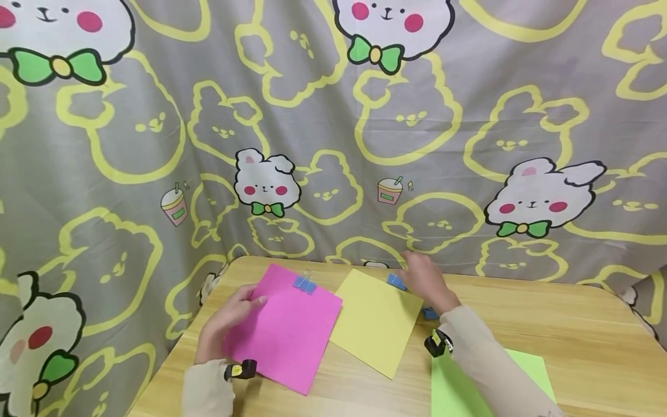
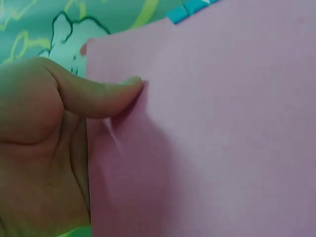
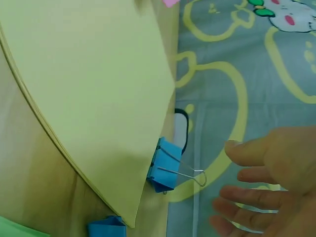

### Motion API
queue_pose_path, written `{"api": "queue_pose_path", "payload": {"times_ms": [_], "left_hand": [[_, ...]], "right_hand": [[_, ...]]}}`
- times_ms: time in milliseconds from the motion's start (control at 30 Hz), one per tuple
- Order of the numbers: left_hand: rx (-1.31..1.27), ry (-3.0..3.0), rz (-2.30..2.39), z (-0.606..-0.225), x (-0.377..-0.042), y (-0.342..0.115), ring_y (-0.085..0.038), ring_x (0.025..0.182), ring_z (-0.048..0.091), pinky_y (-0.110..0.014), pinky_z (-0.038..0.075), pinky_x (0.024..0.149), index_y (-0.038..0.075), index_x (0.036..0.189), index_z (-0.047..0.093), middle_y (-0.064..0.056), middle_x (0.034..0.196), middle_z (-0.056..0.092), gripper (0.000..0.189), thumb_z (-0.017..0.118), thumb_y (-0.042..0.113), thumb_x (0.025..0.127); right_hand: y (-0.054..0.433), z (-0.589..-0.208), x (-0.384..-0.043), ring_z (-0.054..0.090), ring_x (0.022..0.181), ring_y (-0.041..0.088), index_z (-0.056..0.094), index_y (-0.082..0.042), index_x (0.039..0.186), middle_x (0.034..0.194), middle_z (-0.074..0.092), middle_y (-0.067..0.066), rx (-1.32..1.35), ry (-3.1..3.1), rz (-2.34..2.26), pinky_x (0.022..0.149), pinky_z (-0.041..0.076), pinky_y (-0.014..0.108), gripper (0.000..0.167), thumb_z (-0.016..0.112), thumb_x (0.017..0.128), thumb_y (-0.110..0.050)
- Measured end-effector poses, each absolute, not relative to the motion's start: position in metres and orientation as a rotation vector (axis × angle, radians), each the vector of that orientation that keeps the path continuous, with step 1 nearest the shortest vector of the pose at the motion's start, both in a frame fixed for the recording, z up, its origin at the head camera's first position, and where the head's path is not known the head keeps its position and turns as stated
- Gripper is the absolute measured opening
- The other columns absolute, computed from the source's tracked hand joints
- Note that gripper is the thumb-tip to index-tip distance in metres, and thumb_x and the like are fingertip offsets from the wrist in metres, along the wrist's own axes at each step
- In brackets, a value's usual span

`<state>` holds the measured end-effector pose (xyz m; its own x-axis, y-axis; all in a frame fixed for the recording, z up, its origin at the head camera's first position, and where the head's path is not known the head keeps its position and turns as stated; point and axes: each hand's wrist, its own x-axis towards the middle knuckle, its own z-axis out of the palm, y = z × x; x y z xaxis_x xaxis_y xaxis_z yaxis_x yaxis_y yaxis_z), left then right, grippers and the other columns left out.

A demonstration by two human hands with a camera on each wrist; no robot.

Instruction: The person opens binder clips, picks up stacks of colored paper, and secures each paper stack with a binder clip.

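Pinched at its left edge, a bright pink paper stack (image 1: 292, 341) is in my left hand (image 1: 234, 314), the thumb (image 2: 116, 96) lying over its face and the other fingers hidden behind. A blue binder clip (image 1: 304, 285) bites its top edge. Beside it a yellow paper stack (image 1: 377, 324) lies on the table, with layered edges in the right wrist view. On its top edge sits another blue binder clip (image 3: 165, 170), wire handle sticking out. My right hand (image 3: 284, 182) hovers just past that handle, apart from it, holding nothing, fingers loosely spread.
A third blue binder clip (image 1: 429, 313) lies on the wooden table (image 1: 583, 324) by the yellow stack's right corner. Green paper (image 1: 458, 385) lies at the front right, partly under my right forearm. A patterned curtain (image 1: 323, 127) hangs along the table's back and left.
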<state>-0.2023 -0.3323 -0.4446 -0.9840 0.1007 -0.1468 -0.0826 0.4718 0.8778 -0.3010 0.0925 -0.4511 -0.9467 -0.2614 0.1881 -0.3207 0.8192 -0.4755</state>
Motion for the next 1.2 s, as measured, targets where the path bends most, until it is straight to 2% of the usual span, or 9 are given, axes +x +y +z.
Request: {"api": "queue_pose_path", "payload": {"times_ms": [133,300,533,633,767,867,967,1067,1200], "left_hand": [[-0.087,2.549,1.556,-0.450,-0.203,-0.349,-0.027,0.096,0.062,-0.040,0.050,0.086,-0.008,0.144,0.050,-0.021,0.117,0.064,0.041,0.048,0.011,0.108],[-0.268,2.680,1.494,-0.455,-0.203,-0.369,-0.025,0.091,0.061,-0.035,0.046,0.082,-0.011,0.139,0.054,-0.020,0.110,0.065,0.039,0.051,0.011,0.106],[-0.361,2.737,1.458,-0.461,-0.204,-0.378,-0.034,0.099,0.061,-0.047,0.048,0.089,-0.017,0.134,0.052,-0.032,0.118,0.062,0.040,0.055,0.008,0.103],[-0.375,2.750,1.432,-0.466,-0.205,-0.378,-0.040,0.108,0.058,-0.056,0.045,0.097,-0.017,0.136,0.052,-0.037,0.129,0.057,0.043,0.059,0.008,0.101],[-0.451,2.737,1.457,-0.473,-0.206,-0.379,-0.049,0.121,0.051,-0.065,0.036,0.106,-0.016,0.139,0.050,-0.039,0.137,0.051,0.048,0.063,0.007,0.098],[-0.479,2.775,1.449,-0.476,-0.207,-0.380,-0.052,0.123,0.050,-0.065,0.035,0.107,-0.018,0.135,0.051,-0.039,0.132,0.055,0.047,0.064,0.005,0.096],[-0.479,2.828,1.443,-0.479,-0.209,-0.381,-0.050,0.113,0.058,-0.057,0.045,0.098,-0.019,0.130,0.054,-0.038,0.117,0.064,0.044,0.065,0.002,0.094],[-0.484,2.876,1.421,-0.479,-0.210,-0.381,-0.044,0.103,0.063,-0.042,0.050,0.083,-0.017,0.130,0.055,-0.035,0.109,0.067,0.043,0.066,0.002,0.093],[-0.493,2.952,1.354,-0.478,-0.211,-0.377,-0.041,0.098,0.064,-0.039,0.049,0.077,-0.011,0.137,0.049,-0.034,0.110,0.066,0.048,0.064,0.004,0.095]], "right_hand": [[0.090,-0.456,-0.309,0.067,0.079,0.030,0.058,0.008,0.135,0.113,0.068,0.024,0.428,-2.978,0.779,0.066,0.055,0.045,0.046,0.069,0.099,-0.018],[0.088,-0.467,-0.319,0.046,0.051,0.016,0.064,0.007,0.124,0.079,0.064,0.010,0.420,-3.005,0.779,0.047,0.037,0.031,0.035,0.068,0.099,-0.017],[0.085,-0.476,-0.328,0.060,0.060,0.019,0.072,0.001,0.108,0.089,0.072,0.011,0.376,-2.975,0.713,0.053,0.047,0.036,0.021,0.074,0.095,-0.016],[0.084,-0.476,-0.328,0.054,0.056,0.016,0.071,-0.003,0.090,0.077,0.068,0.006,0.376,-2.962,0.693,0.053,0.044,0.035,0.011,0.074,0.095,-0.012],[0.085,-0.472,-0.323,0.039,0.052,0.015,0.058,-0.010,0.070,0.063,0.054,0.002,0.390,-2.935,0.776,0.052,0.034,0.032,0.029,0.071,0.095,-0.008],[0.087,-0.467,-0.318,0.036,0.051,0.013,0.062,-0.008,0.073,0.073,0.062,0.005,0.421,-2.893,0.885,0.052,0.035,0.031,0.024,0.071,0.096,-0.008],[0.092,-0.460,-0.310,0.038,0.051,0.014,0.070,-0.004,0.084,0.093,0.072,0.010,0.435,-2.861,1.002,0.052,0.038,0.031,0.012,0.071,0.096,-0.009],[0.099,-0.452,-0.299,0.052,0.061,0.021,0.067,-0.003,0.089,0.100,0.071,0.013,0.448,-2.842,1.075,0.058,0.045,0.036,0.012,0.069,0.097,-0.011],[0.117,-0.445,-0.279,0.066,0.102,0.042,0.058,-0.006,0.087,0.104,0.070,0.016,0.537,-2.841,1.098,0.076,0.053,0.049,0.015,0.066,0.100,-0.008]]}}
